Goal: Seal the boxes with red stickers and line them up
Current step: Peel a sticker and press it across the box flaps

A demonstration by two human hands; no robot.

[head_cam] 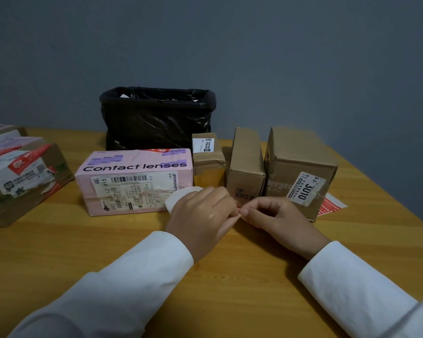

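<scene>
- Hands meet low over the counter [108,245]: left hand [200,215] pinches white backing paper [178,198], right hand [274,215] pinches the red sticker [242,212] between them.
- Boxes line up just behind: pink box [134,181], three brown boxes [246,164].
- Sticker sheet [331,207] peeks from behind the rightmost box.

Four boxes ranged in row across tabletop [230,276]: lens box [134,181] leftmost, then small box [208,159], narrow box [246,162], large box [300,164] rightmost. Bin [156,118] set behind lens box. Box stack [22,172] placed far left. Sticker sheet [332,207] tucked beside large box, right.
</scene>
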